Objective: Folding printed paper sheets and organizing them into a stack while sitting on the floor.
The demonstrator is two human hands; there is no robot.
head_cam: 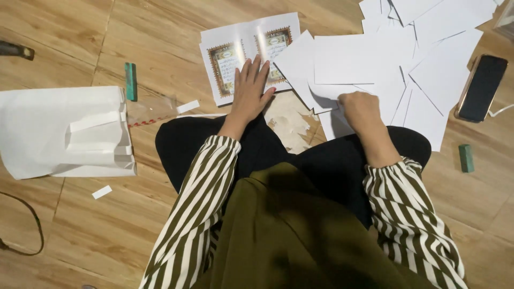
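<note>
Left hand (250, 91) flat, released, on one printed sheet (235, 59) on the floor (80, 32); right hand (360, 107) clenched on blank sheets (364, 64); one phone (482, 88); two green blocks (130, 81).

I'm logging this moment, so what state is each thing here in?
Left hand: flat, fingers spread, pressing on the printed sheet.
Right hand: closed, pinching a blank sheet.
Printed sheet: lying open and face up on the floor.
Blank sheets: scattered, overlapping.
Phone: screen dark, cable at its lower end.
Folded paper: lying flat on the floor.
</note>
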